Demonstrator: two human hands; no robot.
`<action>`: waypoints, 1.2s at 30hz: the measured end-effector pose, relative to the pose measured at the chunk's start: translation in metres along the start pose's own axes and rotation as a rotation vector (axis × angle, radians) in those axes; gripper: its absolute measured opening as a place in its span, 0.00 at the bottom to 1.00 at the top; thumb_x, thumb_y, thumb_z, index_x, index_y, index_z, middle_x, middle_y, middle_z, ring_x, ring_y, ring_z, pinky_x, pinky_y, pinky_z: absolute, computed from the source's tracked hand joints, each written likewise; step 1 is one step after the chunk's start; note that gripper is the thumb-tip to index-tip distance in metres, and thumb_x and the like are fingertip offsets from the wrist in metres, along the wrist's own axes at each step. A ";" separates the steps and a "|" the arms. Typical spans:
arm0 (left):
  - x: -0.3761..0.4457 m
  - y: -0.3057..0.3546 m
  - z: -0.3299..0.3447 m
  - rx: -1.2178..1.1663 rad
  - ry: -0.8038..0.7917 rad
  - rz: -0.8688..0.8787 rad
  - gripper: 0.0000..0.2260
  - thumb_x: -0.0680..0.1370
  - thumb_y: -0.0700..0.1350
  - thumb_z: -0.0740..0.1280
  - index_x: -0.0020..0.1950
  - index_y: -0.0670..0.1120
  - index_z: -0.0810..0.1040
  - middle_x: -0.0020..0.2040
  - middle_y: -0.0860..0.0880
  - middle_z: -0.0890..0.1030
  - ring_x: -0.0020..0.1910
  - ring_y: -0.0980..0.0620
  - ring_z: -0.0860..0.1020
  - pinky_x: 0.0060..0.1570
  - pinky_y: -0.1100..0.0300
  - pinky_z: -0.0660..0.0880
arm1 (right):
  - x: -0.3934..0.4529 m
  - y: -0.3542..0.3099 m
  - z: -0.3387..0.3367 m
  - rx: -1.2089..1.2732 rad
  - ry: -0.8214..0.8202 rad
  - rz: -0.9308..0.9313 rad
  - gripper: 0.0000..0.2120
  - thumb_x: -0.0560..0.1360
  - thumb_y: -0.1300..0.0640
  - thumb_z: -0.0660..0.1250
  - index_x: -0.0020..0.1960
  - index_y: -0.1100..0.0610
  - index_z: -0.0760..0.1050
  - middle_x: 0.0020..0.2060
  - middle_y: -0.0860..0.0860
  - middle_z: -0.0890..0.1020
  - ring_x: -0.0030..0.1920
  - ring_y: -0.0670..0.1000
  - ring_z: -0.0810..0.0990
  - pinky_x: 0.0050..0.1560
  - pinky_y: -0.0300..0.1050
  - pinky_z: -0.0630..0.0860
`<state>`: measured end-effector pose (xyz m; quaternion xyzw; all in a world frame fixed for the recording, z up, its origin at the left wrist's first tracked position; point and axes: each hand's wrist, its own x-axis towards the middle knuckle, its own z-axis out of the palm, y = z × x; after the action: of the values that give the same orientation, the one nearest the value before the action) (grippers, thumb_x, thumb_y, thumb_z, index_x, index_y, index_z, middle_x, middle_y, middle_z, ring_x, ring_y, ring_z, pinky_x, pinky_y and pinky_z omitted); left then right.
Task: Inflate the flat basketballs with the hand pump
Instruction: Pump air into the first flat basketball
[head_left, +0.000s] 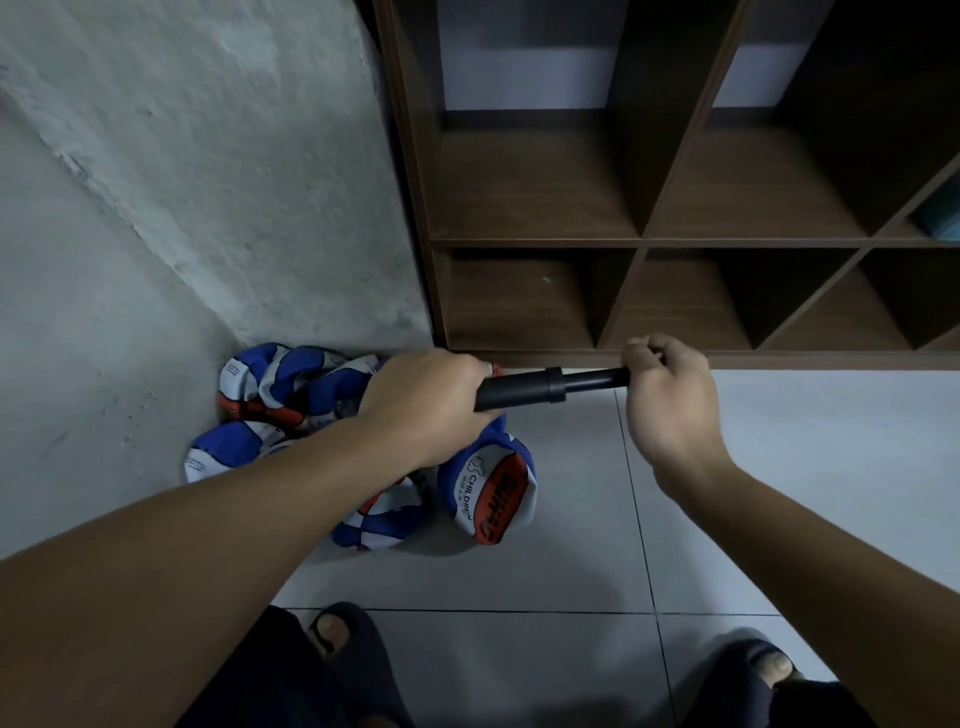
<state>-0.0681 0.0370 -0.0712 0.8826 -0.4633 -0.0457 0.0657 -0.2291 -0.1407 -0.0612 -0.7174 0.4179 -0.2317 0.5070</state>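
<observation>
Rough grey wall (182, 182), brown cubby shelf (644, 241), pale tiled floor (571, 545).

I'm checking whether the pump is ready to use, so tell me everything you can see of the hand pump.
The hand pump is a matte black tube, plastic by its look, held roughly level above the flat basketballs. A thicker barrel ends in a wider collar, from which a thinner rod runs out a short way. The left hand grips the barrel; the right hand holds the rod's end, its handle hidden in the fingers. No needle or hose shows.
</observation>
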 end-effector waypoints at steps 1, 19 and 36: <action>0.000 0.002 0.001 0.003 0.006 0.000 0.13 0.81 0.63 0.68 0.42 0.61 0.70 0.35 0.56 0.78 0.33 0.53 0.78 0.36 0.53 0.80 | -0.003 0.001 0.003 -0.019 -0.015 -0.004 0.12 0.87 0.51 0.60 0.47 0.52 0.76 0.33 0.43 0.74 0.36 0.45 0.72 0.41 0.45 0.69; -0.001 -0.023 -0.013 -0.102 -0.120 -0.092 0.23 0.76 0.75 0.66 0.41 0.55 0.80 0.32 0.54 0.80 0.31 0.56 0.80 0.33 0.56 0.75 | 0.032 -0.005 -0.031 0.038 -0.055 0.263 0.13 0.81 0.57 0.63 0.38 0.54 0.71 0.34 0.55 0.64 0.31 0.53 0.59 0.29 0.46 0.56; -0.003 0.023 -0.009 -0.030 -0.015 -0.045 0.20 0.79 0.70 0.69 0.39 0.56 0.76 0.33 0.55 0.79 0.31 0.54 0.78 0.33 0.57 0.76 | -0.018 -0.015 0.014 -0.151 -0.063 -0.091 0.21 0.89 0.48 0.58 0.41 0.55 0.73 0.30 0.49 0.74 0.27 0.43 0.73 0.28 0.38 0.66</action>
<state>-0.0875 0.0275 -0.0587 0.8914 -0.4429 -0.0606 0.0742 -0.2232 -0.1159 -0.0511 -0.7789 0.3848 -0.1996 0.4533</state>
